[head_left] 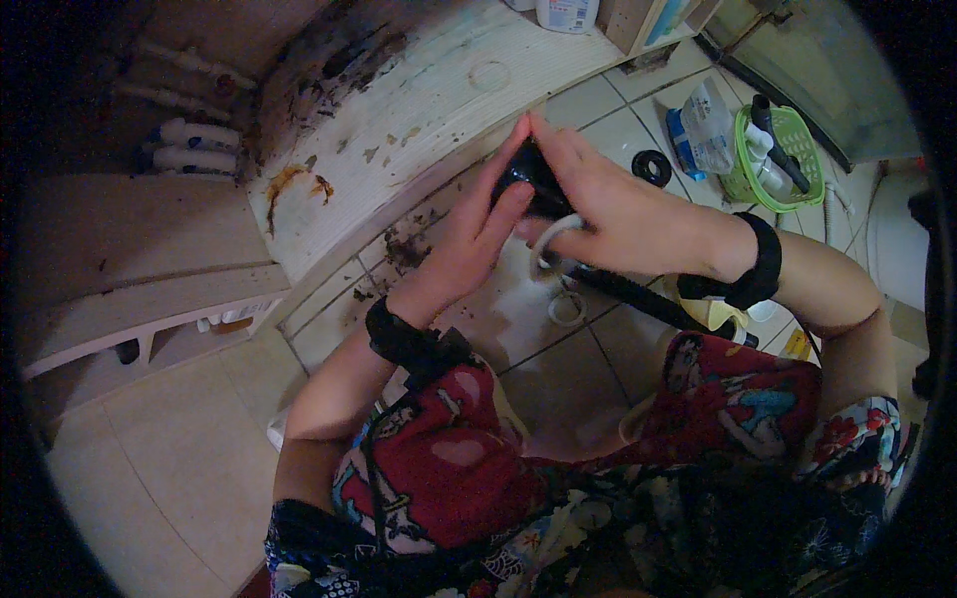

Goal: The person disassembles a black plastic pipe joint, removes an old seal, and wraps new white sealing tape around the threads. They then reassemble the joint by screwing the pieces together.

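My left hand (467,231) and my right hand (626,214) come together over the tiled floor, fingertips meeting. Between the palms they clasp a glossy black rounded plastic part (538,181), mostly covered by the fingers. A white ring (541,251) hangs around my right thumb. Below the hands a black ribbed hose (638,299) runs toward my right knee; whether it joins the black part is hidden. Another pale ring (567,309) lies flat on the tiles. Farther right, a black ring (651,167) rests on the floor.
A stained, peeling cabinet base (419,110) spans the far left, with white pipes (194,149) inside. A green basket (738,179) of pipe pieces stands at right, beside a clear and blue package (698,135). A white bottle (566,14) stands at the back.
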Tool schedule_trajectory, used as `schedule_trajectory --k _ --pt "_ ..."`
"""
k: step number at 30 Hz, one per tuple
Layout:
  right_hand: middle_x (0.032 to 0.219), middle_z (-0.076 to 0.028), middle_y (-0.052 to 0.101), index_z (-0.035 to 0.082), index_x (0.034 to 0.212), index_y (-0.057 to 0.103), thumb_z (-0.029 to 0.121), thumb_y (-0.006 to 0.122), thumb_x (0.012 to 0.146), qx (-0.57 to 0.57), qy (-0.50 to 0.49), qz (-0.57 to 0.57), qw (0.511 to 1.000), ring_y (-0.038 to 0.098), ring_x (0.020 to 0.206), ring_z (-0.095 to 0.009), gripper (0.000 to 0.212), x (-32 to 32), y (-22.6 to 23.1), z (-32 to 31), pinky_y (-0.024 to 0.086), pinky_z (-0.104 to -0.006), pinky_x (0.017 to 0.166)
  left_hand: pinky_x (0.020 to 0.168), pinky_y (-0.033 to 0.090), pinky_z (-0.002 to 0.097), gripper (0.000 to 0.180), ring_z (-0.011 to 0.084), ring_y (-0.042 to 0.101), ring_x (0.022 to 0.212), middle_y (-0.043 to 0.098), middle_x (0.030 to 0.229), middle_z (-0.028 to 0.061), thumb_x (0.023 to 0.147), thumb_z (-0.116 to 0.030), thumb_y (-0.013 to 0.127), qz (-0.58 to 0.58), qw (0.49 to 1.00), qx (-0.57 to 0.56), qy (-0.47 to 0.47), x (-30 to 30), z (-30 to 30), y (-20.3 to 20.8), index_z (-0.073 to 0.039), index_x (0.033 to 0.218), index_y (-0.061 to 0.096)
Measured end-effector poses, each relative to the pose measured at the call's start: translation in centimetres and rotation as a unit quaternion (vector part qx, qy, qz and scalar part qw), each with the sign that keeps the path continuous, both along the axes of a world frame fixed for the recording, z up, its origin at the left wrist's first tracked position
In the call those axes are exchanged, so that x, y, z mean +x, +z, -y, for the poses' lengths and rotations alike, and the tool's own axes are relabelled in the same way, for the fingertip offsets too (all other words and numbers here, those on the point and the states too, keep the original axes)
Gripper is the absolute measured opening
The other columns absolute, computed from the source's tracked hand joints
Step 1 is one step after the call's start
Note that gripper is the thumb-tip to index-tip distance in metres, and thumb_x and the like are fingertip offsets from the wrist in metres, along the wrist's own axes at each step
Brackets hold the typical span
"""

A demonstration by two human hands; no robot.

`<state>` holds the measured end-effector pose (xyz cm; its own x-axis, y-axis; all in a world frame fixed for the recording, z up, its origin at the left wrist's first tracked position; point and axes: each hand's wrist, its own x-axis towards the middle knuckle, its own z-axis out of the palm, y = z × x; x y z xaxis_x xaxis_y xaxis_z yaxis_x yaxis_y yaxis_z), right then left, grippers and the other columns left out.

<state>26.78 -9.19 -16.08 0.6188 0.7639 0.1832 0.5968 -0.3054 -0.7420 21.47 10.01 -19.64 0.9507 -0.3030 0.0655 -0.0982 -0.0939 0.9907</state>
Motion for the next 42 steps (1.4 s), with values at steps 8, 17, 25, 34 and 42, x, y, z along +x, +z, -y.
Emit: schedule_trajectory --k 8,17,25,34,42 --pt "0.131 -0.006 0.055 0.002 0.136 0.048 0.026 0.046 0.100 0.283 -0.046 -0.517 0.806 0.051 0.120 -0.016 0.043 -0.3 -1.5 0.5 0.038 -0.0290 0.103 0.111 0.028 0.0312 0.053 0.0186 0.037 0.134 0.036 0.150 0.0117 0.104 -0.029 0.040 -0.078 0.978 -0.193 -0.009 0.0 -0.9 -0.7 0.002 0.146 0.030" --pt "0.099 -0.007 0.066 0.003 0.118 0.057 0.028 0.051 0.097 0.262 -0.152 -0.598 0.742 0.065 0.081 -0.015 0.034 0.0 -2.1 0.0 0.054 -0.0309 0.069 0.112 0.028 0.0334 0.055 0.0213 0.036 0.136 0.036 0.149 0.0133 0.104 -0.031 0.040 0.044 0.992 -0.113 -0.015 0.8 0.1 -0.7 0.001 0.147 0.030" --pt "0.098 0.000 0.058 0.009 0.119 0.053 0.019 0.055 0.098 0.266 -0.169 -0.444 0.839 0.055 0.085 -0.007 0.023 0.5 -3.4 -0.1 0.047 -0.0238 0.073 0.108 0.037 0.0352 0.039 0.0220 0.047 0.126 0.044 0.140 0.0111 0.103 -0.029 0.042 -0.216 0.903 -0.372 0.019 0.2 0.9 -0.9 -0.004 0.134 0.045" --pt "0.094 0.003 0.053 0.006 0.109 0.052 0.012 0.060 0.095 0.230 -0.048 -0.304 0.923 0.052 0.084 -0.005 0.017 1.5 -3.0 0.3 0.044 -0.0199 0.072 0.076 0.056 0.0377 0.057 0.0231 0.067 0.087 0.067 0.105 0.0102 0.097 -0.054 0.038 -0.296 0.897 -0.301 0.131 0.6 1.4 0.3 -0.005 0.119 0.057" --pt "0.083 0.003 0.059 0.007 0.102 0.060 0.016 0.065 0.092 0.180 0.027 -0.498 0.848 0.053 0.069 -0.003 0.014 3.0 -0.9 1.6 0.042 -0.0168 0.060 0.059 0.055 0.0305 0.056 0.0178 0.066 0.064 0.069 0.084 0.0119 0.094 -0.057 0.046 -0.343 0.892 -0.293 0.023 0.5 0.2 2.0 -0.005 0.106 0.062"
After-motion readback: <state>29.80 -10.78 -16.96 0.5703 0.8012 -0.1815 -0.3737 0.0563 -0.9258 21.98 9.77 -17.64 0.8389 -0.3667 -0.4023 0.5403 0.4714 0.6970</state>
